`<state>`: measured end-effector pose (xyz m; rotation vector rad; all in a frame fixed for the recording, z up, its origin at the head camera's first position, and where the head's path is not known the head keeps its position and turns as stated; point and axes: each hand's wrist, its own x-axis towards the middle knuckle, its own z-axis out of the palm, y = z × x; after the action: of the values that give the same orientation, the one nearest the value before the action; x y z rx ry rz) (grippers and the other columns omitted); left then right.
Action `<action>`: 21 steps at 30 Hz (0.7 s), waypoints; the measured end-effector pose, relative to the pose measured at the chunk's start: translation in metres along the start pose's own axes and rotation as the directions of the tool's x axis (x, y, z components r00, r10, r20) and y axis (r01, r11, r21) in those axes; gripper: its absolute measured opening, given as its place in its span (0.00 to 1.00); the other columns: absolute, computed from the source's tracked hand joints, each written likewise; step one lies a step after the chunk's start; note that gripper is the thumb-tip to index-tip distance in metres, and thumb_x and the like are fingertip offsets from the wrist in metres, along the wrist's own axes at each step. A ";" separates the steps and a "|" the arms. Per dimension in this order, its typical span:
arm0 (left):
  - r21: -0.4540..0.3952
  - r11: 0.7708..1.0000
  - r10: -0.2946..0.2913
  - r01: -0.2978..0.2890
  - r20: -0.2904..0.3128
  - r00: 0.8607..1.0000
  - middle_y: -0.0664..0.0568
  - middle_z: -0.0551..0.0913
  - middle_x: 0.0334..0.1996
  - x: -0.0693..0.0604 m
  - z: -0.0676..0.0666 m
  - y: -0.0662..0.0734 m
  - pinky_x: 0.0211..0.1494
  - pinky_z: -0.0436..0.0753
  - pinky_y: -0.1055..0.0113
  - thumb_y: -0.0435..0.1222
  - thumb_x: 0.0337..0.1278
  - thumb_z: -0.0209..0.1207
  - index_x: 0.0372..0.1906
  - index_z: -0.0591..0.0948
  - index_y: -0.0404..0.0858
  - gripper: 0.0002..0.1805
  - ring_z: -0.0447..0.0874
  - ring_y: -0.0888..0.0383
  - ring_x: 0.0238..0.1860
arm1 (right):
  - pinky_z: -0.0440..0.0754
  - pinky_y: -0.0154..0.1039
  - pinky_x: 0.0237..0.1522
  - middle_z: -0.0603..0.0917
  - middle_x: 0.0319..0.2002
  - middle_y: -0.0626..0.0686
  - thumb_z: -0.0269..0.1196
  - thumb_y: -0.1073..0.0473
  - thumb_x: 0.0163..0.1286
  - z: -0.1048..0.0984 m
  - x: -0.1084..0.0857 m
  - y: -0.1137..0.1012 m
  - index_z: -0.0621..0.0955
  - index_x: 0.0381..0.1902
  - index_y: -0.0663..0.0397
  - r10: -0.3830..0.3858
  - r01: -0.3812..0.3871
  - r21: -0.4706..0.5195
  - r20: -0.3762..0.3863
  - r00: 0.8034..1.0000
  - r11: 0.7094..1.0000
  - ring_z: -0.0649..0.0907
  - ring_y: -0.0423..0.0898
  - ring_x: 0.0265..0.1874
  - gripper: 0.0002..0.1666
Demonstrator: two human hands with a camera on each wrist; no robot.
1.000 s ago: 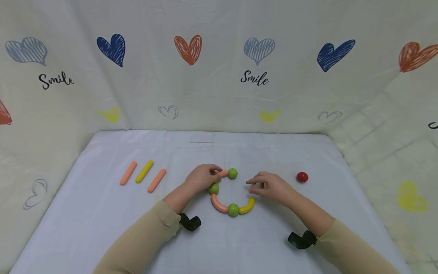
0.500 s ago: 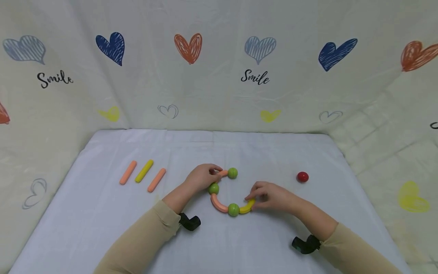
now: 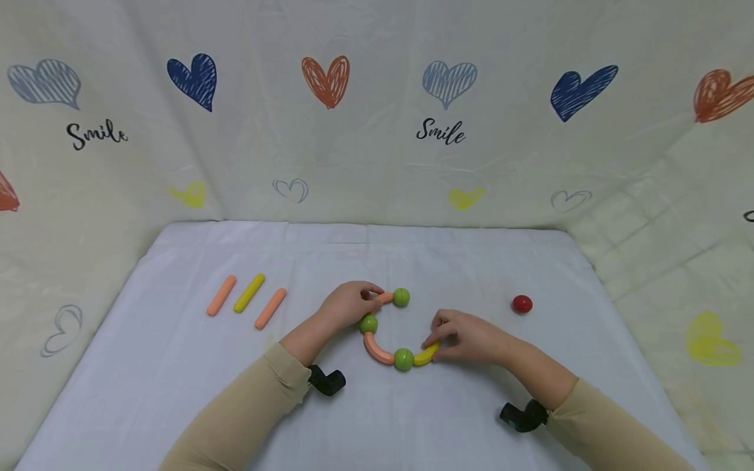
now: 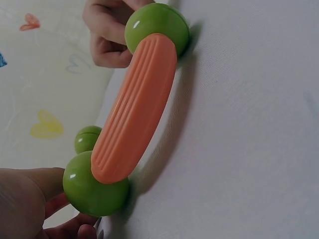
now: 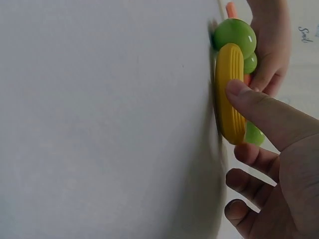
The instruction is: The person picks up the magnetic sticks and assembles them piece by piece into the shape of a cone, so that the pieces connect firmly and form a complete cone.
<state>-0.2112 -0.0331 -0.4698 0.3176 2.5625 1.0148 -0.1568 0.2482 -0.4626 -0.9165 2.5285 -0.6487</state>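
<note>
An open curved chain of balls and ribbed rods lies on the white cloth. It has green balls at its top, left side and bottom. My left hand pinches the short orange rod at the top, mostly covered by the fingers. A curved orange rod joins the left and bottom balls. Off the bottom ball, to the right, runs a curved yellow rod; my right hand pinches its free end, the thumb lying on its ribbed side in the right wrist view.
On the left of the table lie two straight orange rods with a straight yellow rod between them. A red ball sits at the right. Behind hangs a sheet printed with hearts.
My right hand has come down from above the yellow curved rod and now pinches its end. My left hand keeps its hold, and the chain has hardly shifted.
</note>
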 end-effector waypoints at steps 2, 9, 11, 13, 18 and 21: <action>-0.004 1.000 -0.001 0.001 0.003 1.000 0.54 0.82 0.43 0.000 0.000 0.001 0.41 0.76 0.63 0.59 0.63 0.59 0.55 0.85 0.52 0.22 0.77 0.58 0.37 | 0.78 0.35 0.44 0.74 0.39 0.37 0.73 0.48 0.61 -0.002 0.001 0.001 0.88 0.45 0.29 0.016 -0.016 -0.017 -0.001 1.000 1.000 0.74 0.38 0.41 0.14; 0.012 1.000 -0.002 0.002 0.013 1.000 0.55 0.81 0.42 0.001 0.000 0.000 0.40 0.75 0.64 0.54 0.65 0.60 0.55 0.85 0.52 0.19 0.76 0.58 0.36 | 0.77 0.34 0.42 0.73 0.38 0.38 0.73 0.50 0.61 -0.009 0.006 0.005 0.88 0.47 0.29 0.032 -0.032 -0.072 -0.013 0.999 0.997 0.74 0.38 0.39 0.16; 0.021 1.000 -0.001 0.001 0.013 1.000 0.55 0.81 0.42 0.001 0.001 0.000 0.39 0.75 0.64 0.53 0.65 0.60 0.55 0.85 0.52 0.19 0.75 0.58 0.36 | 0.77 0.34 0.41 0.74 0.39 0.38 0.73 0.51 0.61 -0.012 0.008 0.005 0.88 0.48 0.30 0.034 -0.034 -0.082 -0.009 0.999 0.996 0.74 0.38 0.39 0.16; 0.025 1.000 -0.001 0.001 0.012 1.000 0.55 0.80 0.41 0.001 0.001 0.000 0.39 0.74 0.64 0.53 0.65 0.60 0.55 0.85 0.52 0.18 0.75 0.58 0.35 | 0.78 0.34 0.41 0.74 0.39 0.39 0.73 0.52 0.62 -0.015 0.010 0.006 0.88 0.49 0.31 0.040 -0.040 -0.089 -0.002 0.999 0.995 0.74 0.39 0.40 0.16; 0.030 1.000 -0.001 0.001 0.013 1.000 0.55 0.80 0.39 0.001 0.001 0.001 0.37 0.74 0.65 0.51 0.66 0.61 0.55 0.85 0.51 0.17 0.75 0.58 0.34 | 0.79 0.36 0.44 0.76 0.40 0.38 0.72 0.53 0.63 -0.020 0.017 0.009 0.87 0.50 0.32 0.064 -0.063 -0.099 0.009 0.998 0.993 0.75 0.39 0.41 0.17; 0.037 0.999 -0.003 0.002 0.013 1.000 0.56 0.80 0.40 0.001 0.001 0.001 0.38 0.74 0.65 0.51 0.66 0.60 0.55 0.85 0.52 0.17 0.75 0.58 0.34 | 0.79 0.38 0.46 0.78 0.41 0.38 0.71 0.54 0.64 -0.022 0.020 0.011 0.87 0.50 0.33 0.068 -0.067 -0.100 0.005 0.998 0.993 0.76 0.39 0.41 0.17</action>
<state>-0.2113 -0.0311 -0.4700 0.3299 2.5716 0.9625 -0.1879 0.2487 -0.4539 -0.8604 2.5920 -0.5012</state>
